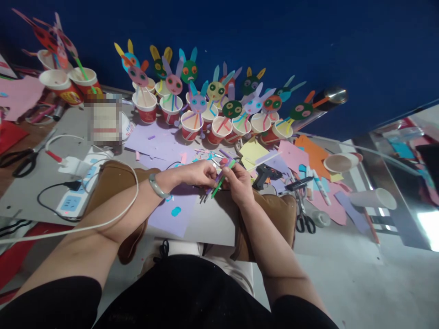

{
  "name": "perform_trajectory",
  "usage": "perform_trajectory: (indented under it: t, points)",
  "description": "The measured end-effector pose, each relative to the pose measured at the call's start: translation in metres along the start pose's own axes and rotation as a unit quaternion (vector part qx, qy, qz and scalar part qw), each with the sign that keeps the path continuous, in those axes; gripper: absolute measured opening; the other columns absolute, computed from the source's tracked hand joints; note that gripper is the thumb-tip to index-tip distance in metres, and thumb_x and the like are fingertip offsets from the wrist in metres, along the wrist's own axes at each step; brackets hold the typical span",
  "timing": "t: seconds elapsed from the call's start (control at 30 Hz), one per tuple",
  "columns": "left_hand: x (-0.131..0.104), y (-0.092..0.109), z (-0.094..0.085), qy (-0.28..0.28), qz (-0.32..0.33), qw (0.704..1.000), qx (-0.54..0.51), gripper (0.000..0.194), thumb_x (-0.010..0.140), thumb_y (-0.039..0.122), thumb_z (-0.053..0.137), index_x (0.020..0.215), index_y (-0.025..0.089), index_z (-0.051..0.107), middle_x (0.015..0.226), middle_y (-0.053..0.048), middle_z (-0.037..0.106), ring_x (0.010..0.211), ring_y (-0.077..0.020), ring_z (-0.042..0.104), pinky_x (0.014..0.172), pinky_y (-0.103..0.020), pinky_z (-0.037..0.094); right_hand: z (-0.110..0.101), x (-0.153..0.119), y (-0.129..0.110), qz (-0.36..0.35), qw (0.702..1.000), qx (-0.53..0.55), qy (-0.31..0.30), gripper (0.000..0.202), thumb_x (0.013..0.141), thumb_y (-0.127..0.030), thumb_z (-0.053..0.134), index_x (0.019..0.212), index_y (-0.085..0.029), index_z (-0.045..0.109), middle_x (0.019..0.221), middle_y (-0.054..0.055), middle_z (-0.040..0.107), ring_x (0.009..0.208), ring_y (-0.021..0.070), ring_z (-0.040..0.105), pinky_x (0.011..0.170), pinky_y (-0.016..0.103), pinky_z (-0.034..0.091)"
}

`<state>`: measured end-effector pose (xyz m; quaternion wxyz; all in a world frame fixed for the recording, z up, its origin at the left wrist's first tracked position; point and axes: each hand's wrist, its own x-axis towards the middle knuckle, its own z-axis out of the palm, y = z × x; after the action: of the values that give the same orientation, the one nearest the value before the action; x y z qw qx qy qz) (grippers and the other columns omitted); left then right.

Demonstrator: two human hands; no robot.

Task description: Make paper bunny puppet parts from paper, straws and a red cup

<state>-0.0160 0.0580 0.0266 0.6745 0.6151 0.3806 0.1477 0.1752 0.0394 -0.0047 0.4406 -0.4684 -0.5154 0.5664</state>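
In the head view my left hand (202, 174), with a bracelet on its wrist, is closed, fingertips pinched on narrow purple and green strips (218, 183). My right hand (240, 183) grips the same strips from the other side, its thumb near their upper end. A small red bit shows by the right fingertips; its kind is unclear. The strips slant between both hands above the table's front edge. Beneath lies a purple paper sheet (171, 214) with blue scraps. Just right of my right hand rests a black glue gun (265, 176).
Several paper cups (221, 130) with paper rabbits stand along the blue wall. Left are a power strip (73, 194), a white cable (133, 196) crossing above my forearm, and black scissors (25, 164). Right lie coloured papers (295, 157), markers (320, 188), more scissors (303, 219) and tape (321, 218).
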Motion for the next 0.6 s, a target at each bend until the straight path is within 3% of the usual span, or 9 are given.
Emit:
perform_trajectory:
  t: [0.23, 0.4, 0.5, 0.6]
  points:
    - [0.0004, -0.0015, 0.0011, -0.013, -0.016, 0.999, -0.034, 0.023, 0.077, 0.012, 0.076, 0.059, 0.014, 0.062, 0.051, 0.000, 0.061, 0.047, -0.0084, 0.054, 0.048, -0.019, 0.039, -0.0026, 0.0026, 0.0032, -0.022, 0.999, 0.012, 0.042, 0.058, 0.075, -0.075, 0.083, 0.074, -0.021, 0.062, 0.048, -0.008, 0.048, 0.040, 0.0073, 0.041, 0.041, 0.022, 0.029]
    - [0.0022, -0.0035, 0.0031, -0.004, -0.025, 0.999, -0.025, 0.029, 0.093, 0.019, 0.068, 0.064, 0.013, 0.066, 0.056, -0.004, 0.066, 0.045, -0.0077, 0.055, 0.047, -0.017, 0.039, -0.0008, 0.0035, 0.0030, -0.021, 0.998, 0.031, 0.058, 0.056, 0.073, -0.073, 0.086, 0.075, -0.022, 0.064, 0.047, -0.009, 0.046, 0.038, 0.0072, 0.038, 0.038, 0.022, 0.027]
    - [0.0041, -0.0012, 0.0029, 0.047, -0.031, 0.998, -0.038, 0.027, 0.096, 0.017, 0.062, 0.071, 0.012, 0.068, 0.060, -0.004, 0.069, 0.047, -0.0078, 0.057, 0.046, -0.017, 0.039, -0.0006, 0.0050, -0.0006, 0.004, 0.995, 0.079, 0.062, 0.051, 0.072, -0.067, 0.089, 0.076, -0.022, 0.065, 0.046, -0.011, 0.041, 0.036, 0.0063, 0.032, 0.036, 0.023, 0.022]
    - [0.0065, -0.0010, -0.0034, 0.153, 0.017, 0.988, -0.021, 0.024, 0.095, 0.014, 0.063, 0.071, 0.013, 0.066, 0.067, -0.003, 0.070, 0.052, -0.0077, 0.060, 0.054, -0.019, 0.046, -0.0047, 0.0058, -0.0058, 0.034, 0.988, 0.144, 0.040, 0.044, 0.075, -0.058, 0.086, 0.070, -0.023, 0.060, 0.046, -0.011, 0.035, 0.036, 0.0060, 0.027, 0.036, 0.024, 0.024]
